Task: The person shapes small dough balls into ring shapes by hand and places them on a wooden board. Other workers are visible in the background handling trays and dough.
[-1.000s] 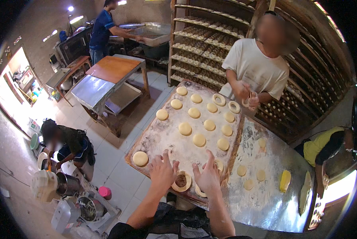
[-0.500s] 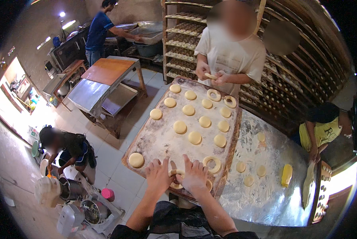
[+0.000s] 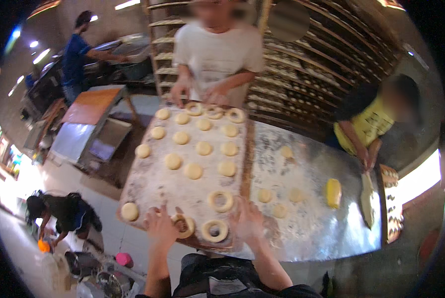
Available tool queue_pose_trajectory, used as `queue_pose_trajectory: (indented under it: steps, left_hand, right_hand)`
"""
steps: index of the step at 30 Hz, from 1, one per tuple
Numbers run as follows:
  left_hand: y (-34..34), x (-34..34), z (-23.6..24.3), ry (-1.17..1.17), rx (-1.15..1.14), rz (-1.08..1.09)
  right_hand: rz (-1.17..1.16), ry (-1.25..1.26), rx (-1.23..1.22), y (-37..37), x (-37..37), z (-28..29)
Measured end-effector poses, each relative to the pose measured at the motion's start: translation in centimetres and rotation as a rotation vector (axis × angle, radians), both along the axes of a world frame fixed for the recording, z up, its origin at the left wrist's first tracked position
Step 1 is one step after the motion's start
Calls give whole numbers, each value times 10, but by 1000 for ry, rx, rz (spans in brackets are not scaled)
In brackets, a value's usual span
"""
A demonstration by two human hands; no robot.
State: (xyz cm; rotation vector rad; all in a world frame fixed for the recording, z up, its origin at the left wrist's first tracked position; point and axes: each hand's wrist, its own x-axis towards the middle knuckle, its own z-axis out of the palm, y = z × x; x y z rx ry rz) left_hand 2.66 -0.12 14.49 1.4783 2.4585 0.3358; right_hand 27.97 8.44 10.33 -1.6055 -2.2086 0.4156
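My left hand (image 3: pixel 161 226) is open at the near edge of a floured wooden board (image 3: pixel 155 186), its fingers beside a pale dough ring (image 3: pixel 191 226). Whether the fingertips touch that ring I cannot tell. To its right lie a second dough ring (image 3: pixel 215 231) and, just beyond, a third ring (image 3: pixel 221 201). My right hand (image 3: pixel 248 222), somewhat blurred, is over the board's right edge with fingers apart and nothing in it. Several round flat dough discs (image 3: pixel 193 171) dot the board's middle and far part. One disc (image 3: pixel 130 212) sits near its left corner.
Across the board a person in a white shirt (image 3: pixel 215 52) handles dough rings at the far edge. A metal table (image 3: pixel 311 228) on the right bears dough discs and a yellow block (image 3: pixel 333 193). Another person there holds a long dough strip (image 3: pixel 367 201). Racks (image 3: pixel 302 89) stand behind.
My view has shifted to the right. My right hand has left the near ring and moved right; my left hand stays by it. The person opposite has lowered a ring to the board.
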Motion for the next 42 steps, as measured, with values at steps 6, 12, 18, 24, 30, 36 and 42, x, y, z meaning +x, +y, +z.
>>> queue_pose_trajectory:
  steps: [6, 12, 18, 24, 30, 36, 42]
  left_hand:
    - [37, 84, -6, -232, 287, -293]
    - [73, 205, -27, -668, 155, -510]
    - [85, 251, -25, -737, 57, -528]
    - [68, 278, 8, -1026, 218, -454]
    - [71, 307, 2, -430, 591, -389]
    - [62, 298, -17, -1131, 733, -352]
    - [61, 290, -20, -1299, 772, -213]
  right_hand:
    - [-463, 83, -228, 34, 176, -63]
    - [-250, 50, -292, 54, 166, -70]
    - [21, 814, -481, 36, 194, -16]
    - [-31, 790, -442, 19, 215, 34]
    - [-41, 806, -69, 50, 181, 19]
    - [344, 1784, -981, 31, 202, 9]
    - [264, 950, -488, 20, 178, 24]
